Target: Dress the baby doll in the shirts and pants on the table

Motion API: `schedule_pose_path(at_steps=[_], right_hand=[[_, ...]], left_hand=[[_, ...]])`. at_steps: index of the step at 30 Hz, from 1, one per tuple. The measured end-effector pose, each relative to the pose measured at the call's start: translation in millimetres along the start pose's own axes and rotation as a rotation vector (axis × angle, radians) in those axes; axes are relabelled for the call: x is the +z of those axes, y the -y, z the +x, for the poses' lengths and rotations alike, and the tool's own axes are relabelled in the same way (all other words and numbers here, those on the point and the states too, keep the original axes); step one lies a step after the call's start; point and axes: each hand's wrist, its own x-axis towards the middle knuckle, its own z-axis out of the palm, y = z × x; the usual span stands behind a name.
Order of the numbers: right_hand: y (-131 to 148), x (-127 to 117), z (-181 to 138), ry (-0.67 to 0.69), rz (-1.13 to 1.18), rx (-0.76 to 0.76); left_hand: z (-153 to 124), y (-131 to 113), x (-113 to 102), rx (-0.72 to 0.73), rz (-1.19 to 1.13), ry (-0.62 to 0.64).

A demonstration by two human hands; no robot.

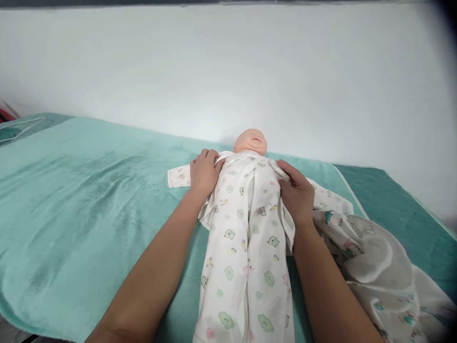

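Observation:
A baby doll [251, 141] lies on its back on a teal blanket [82, 200], its head toward the wall. It wears a white printed romper [246, 238] with small green animal figures. My left hand [204, 172] rests on the doll's shoulder, fingers curled into the romper's cloth by the collar. My right hand [297, 195] presses on the other side of the chest, fingers bent and gripping the romper's front edge. One empty sleeve [178, 177] lies flat to the left.
A second white printed cloth [378, 267] lies bunched at the right, over the blanket's edge. A darker green surface [403, 209] shows beyond it. A plain white wall [228, 71] stands close behind the doll. A cord [21, 125] lies at far left.

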Motion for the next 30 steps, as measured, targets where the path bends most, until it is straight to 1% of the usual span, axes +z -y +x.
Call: schedule_pose_path(at_steps=[2, 4, 7, 10, 13, 16, 18, 19, 21, 23, 25, 27, 29, 30], right_hand=[[-5.3, -1.2, 2.5, 0.03, -0.026, -0.073], [-12.1, -2.3, 4.3, 0.033, -0.069, -0.136], [-24.4, -6.4, 8.4, -0.029, -0.171, -0.184], [-38.6, -19.4, 17.3, -0.096, -0.308, -0.208], [-54.8, -42.5, 28.2, -0.12, -0.408, -0.193], [-69.5, -66.3, 33.0, -0.153, -0.406, -0.074], [-73.1, -76.2, 30.7, -0.18, -0.367, -0.014], [-71.8, -78.5, 28.2, -0.192, -0.361, -0.018], [-62.4, -77.5, 21.5, -0.206, -0.398, -0.118], [-47.5, -70.3, 14.5, -0.18, -0.444, -0.285], [-33.9, -59.0, 9.6, -0.08, -0.466, -0.419], [-27.2, -46.2, 8.8, 0.074, -0.508, -0.477], [-28.3, -34.3, 12.3, 0.222, -0.585, -0.501], [-30.6, -29.4, 15.3, 0.269, -0.624, -0.509]], left_hand=[[2.0, 1.6, -1.5, -0.021, 0.021, -0.013], [3.2, 4.6, -4.4, -0.076, 0.036, -0.034], [4.8, 13.7, -10.8, -0.196, 0.053, -0.045], [7.4, 25.5, -16.2, -0.301, 0.063, -0.033], [9.5, 33.1, -17.9, -0.362, 0.068, -0.012], [7.9, 34.4, -17.9, -0.365, 0.075, 0.015], [4.1, 33.0, -18.6, -0.328, 0.055, 0.002], [1.5, 32.0, -19.4, -0.289, 0.037, -0.019], [-4.0, 29.1, -21.2, -0.169, -0.001, -0.063], [-8.5, 25.3, -22.4, -0.022, -0.027, -0.082], [-10.9, 20.8, -22.0, 0.116, -0.047, -0.047], [-11.2, 16.7, -19.6, 0.22, -0.075, 0.027], [-10.6, 14.0, -16.4, 0.27, -0.094, 0.097], [-10.3, 13.4, -14.9, 0.27, -0.092, 0.117]])
